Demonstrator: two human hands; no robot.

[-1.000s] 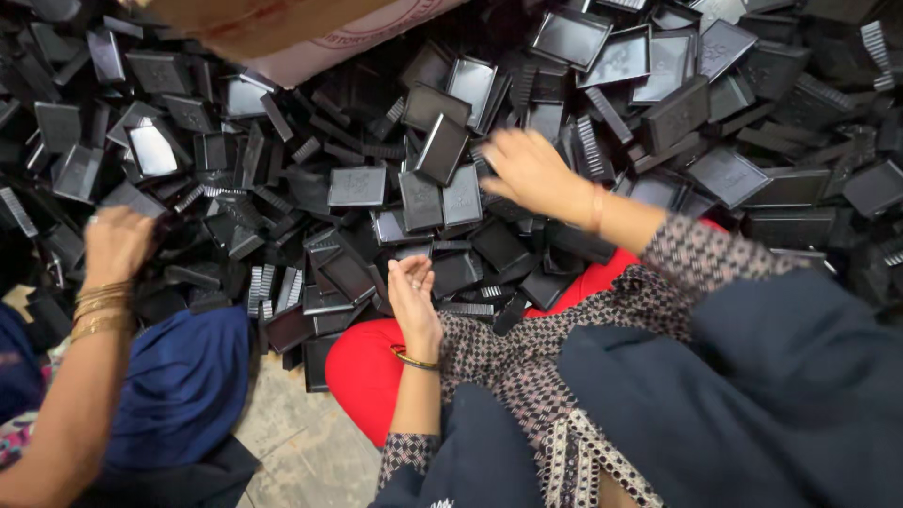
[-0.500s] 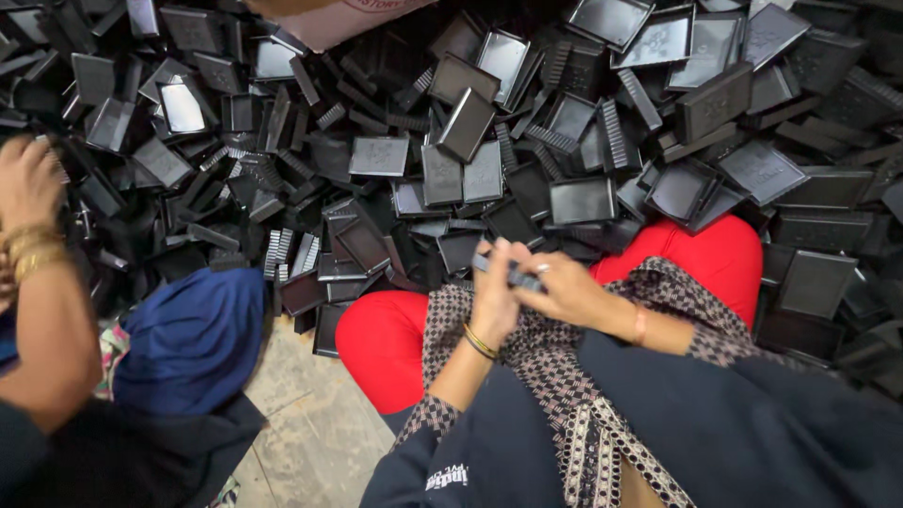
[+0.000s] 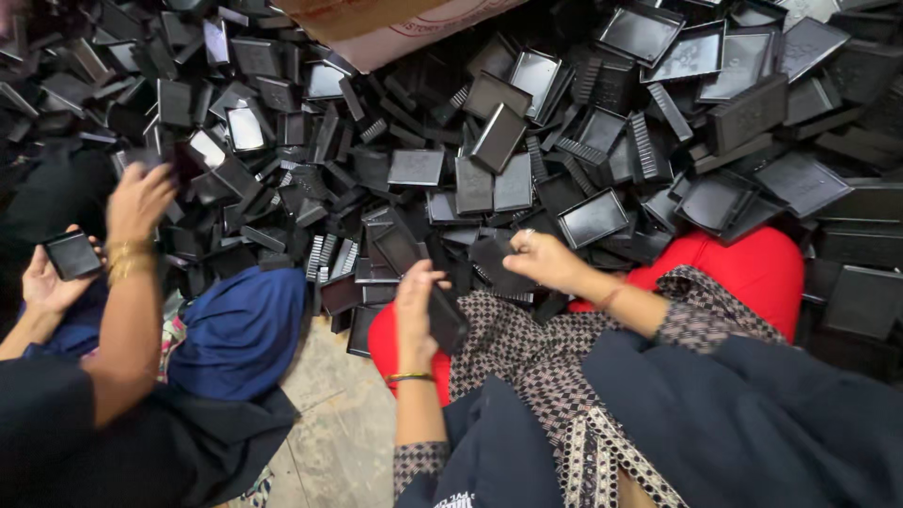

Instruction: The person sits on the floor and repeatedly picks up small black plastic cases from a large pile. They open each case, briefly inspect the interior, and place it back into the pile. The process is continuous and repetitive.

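My left hand (image 3: pixel 415 303) grips a small black plastic case (image 3: pixel 446 318) above my red-clad knees (image 3: pixel 752 265). My right hand (image 3: pixel 546 259) holds a flat black plastic piece (image 3: pixel 496 261) just to the right of it, at the near edge of a big heap of black plastic cases and trays (image 3: pixel 527 122). The two hands are close together but apart. My patterned sleeves and a dark cloth cover my lap.
On the left sits another person in blue trousers (image 3: pixel 240 329); one hand (image 3: pixel 139 199) reaches into the heap and the other (image 3: pixel 47 282) holds a black case (image 3: pixel 71 254). A cardboard box (image 3: pixel 395 21) lies on the heap at the top. Bare floor (image 3: pixel 329 433) shows between us.
My hands have drawn apart, each now holding its own black piece. The view has shifted right, and the other person's second hand with a case has come into sight.
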